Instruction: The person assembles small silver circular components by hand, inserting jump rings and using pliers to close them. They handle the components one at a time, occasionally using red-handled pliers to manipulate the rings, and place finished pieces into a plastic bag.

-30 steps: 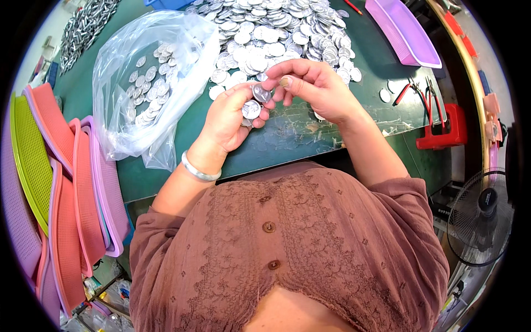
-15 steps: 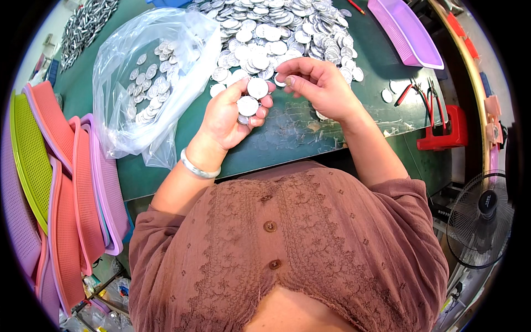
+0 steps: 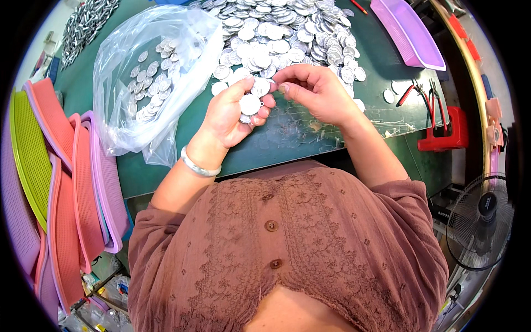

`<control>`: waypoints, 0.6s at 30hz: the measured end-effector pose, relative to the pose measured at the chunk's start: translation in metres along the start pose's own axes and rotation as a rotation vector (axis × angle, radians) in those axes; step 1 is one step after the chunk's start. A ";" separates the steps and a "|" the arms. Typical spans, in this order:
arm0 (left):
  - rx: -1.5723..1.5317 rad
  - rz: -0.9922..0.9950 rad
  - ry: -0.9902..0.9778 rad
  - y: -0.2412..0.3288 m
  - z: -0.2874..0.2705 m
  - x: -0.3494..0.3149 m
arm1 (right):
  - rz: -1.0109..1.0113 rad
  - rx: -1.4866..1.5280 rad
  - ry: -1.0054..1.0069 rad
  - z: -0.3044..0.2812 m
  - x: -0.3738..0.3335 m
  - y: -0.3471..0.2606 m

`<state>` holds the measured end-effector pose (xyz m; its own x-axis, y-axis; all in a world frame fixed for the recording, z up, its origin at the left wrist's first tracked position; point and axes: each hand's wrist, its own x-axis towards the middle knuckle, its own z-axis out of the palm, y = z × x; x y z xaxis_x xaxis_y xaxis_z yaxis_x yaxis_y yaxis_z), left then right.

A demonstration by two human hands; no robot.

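Note:
Several round silver metal discs with tiny loops (image 3: pixel 250 105) are fanned out in my left hand (image 3: pixel 224 117), its thumb pressing on the upper one. That hand wears a pale bangle (image 3: pixel 199 163) at the wrist. My right hand (image 3: pixel 321 94) has thumb and forefinger pinched together right at the edge of the upper held disc. Whatever sits between those fingertips is too small or hidden to name. Just beyond both hands spreads a big heap of the same silver discs (image 3: pixel 276 33). To the left, a clear plastic bag (image 3: pixel 191 83) contains more discs.
The green table (image 3: pixel 265 141) has a scuffed front edge. At right are pliers (image 3: pixel 434 102), a red plastic stand (image 3: pixel 456 130) and a purple basket (image 3: pixel 409 33). Stacked coloured baskets (image 3: pixel 83 193) stand at left, a fan (image 3: pixel 481 221) at lower right. Small metal pieces (image 3: pixel 86 27) lie far left.
My right hand has come slightly left and down, and its fingertips now meet at the edge of the upper disc. The left hand keeps its discs, shifted only slightly.

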<state>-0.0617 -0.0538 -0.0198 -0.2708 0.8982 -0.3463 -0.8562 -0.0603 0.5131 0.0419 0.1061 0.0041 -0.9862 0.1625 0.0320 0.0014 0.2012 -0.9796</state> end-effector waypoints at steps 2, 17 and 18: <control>0.001 -0.001 0.007 0.000 0.000 0.000 | 0.020 -0.017 -0.018 0.002 0.000 -0.004; -0.011 -0.019 0.027 -0.002 0.003 0.001 | 0.170 0.229 -0.062 0.013 0.005 -0.010; -0.011 -0.025 0.032 -0.001 0.003 0.001 | 0.178 0.235 -0.064 0.013 0.005 -0.010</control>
<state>-0.0591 -0.0515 -0.0182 -0.2629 0.8851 -0.3840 -0.8676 -0.0428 0.4954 0.0348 0.0926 0.0116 -0.9822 0.1128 -0.1499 0.1445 -0.0551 -0.9880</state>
